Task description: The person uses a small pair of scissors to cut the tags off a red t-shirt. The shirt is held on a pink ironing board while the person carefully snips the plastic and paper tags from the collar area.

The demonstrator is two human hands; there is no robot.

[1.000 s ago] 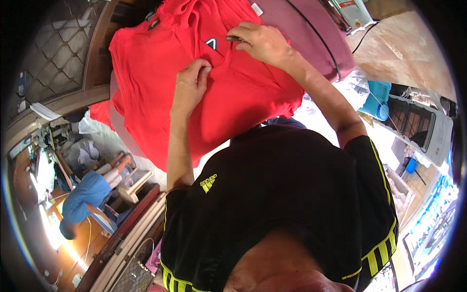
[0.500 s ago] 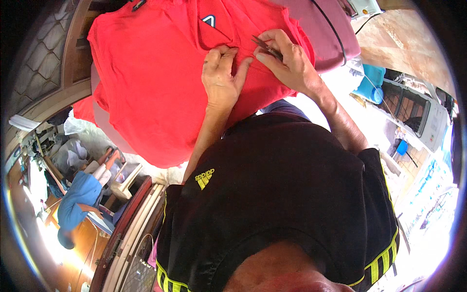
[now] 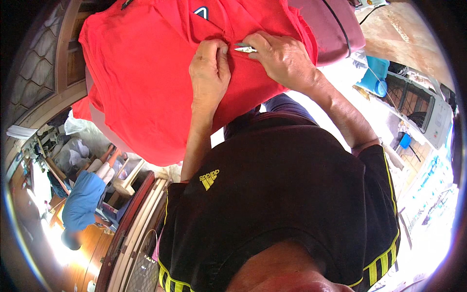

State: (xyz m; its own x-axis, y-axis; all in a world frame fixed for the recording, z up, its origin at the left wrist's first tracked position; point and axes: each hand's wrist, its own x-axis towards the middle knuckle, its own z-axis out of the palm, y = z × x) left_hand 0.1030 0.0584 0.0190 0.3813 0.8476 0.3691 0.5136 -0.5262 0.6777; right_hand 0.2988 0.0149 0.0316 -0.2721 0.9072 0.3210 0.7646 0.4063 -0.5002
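A red garment (image 3: 141, 92) with a dark blue and white emblem (image 3: 201, 12) lies spread in front of me over a mauve padded surface (image 3: 335, 39). My left hand (image 3: 210, 73) is closed on it, thumb and fingers pinching a bit of the red cloth. Just to the right, my right hand (image 3: 287, 58) grips a pair of thread snips (image 3: 245, 48). Their two pointed blades are slightly apart and point left, close to the pinched cloth. The handles are hidden inside my right hand.
A black cord (image 3: 340, 24) crosses the mauve surface on the right. Beyond it are a blue plastic container (image 3: 374, 77) and a white-framed appliance (image 3: 435, 121). A person in a blue shirt (image 3: 83, 199) is at the lower left, near a wooden stool (image 3: 127, 184).
The snips have turned from pointing up-left to pointing left, and their blades are closer to my left hand. My left hand has shifted slightly left and now pinches the cloth.
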